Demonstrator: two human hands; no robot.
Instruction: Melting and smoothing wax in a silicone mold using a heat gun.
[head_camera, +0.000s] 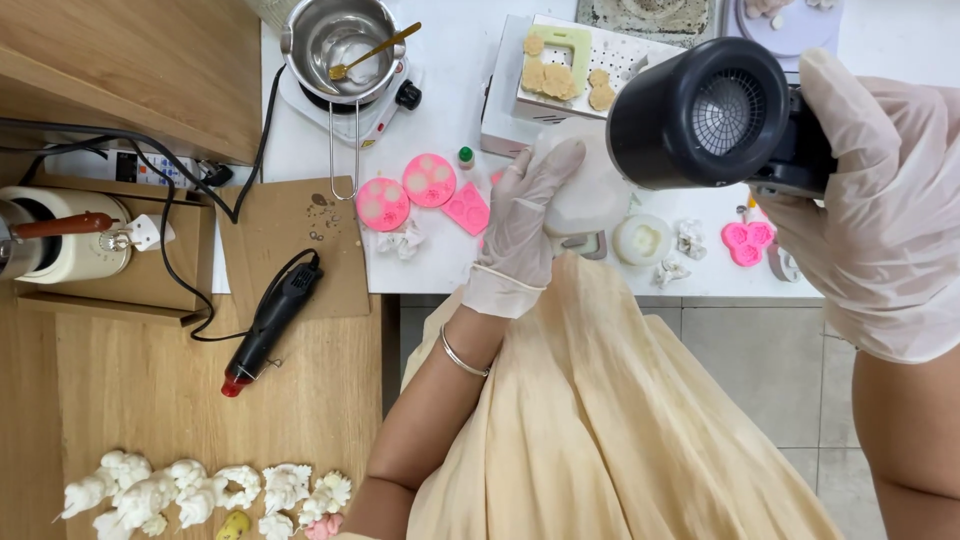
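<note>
Step in hand: heat gun (715, 100) points at the white mould (590, 185); warming appears under way.
Right hand (885, 190): gloved grip closed round the gun's black body.
Left hand (525, 215): gloved fingers curled against the pale, smooth mould at the table (450, 90) edge.
Next move: a steady nozzle, judged.
Farther: pink silicone moulds (405, 195), steel pot (340, 40).

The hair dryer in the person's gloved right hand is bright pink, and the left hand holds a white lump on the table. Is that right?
Not quite. The head view shows the hair dryer is black, not pink. The gloved right hand does hold it, and the gloved left hand does hold the white lump on the white table. The pink things are the moulds lying nearby.
</note>
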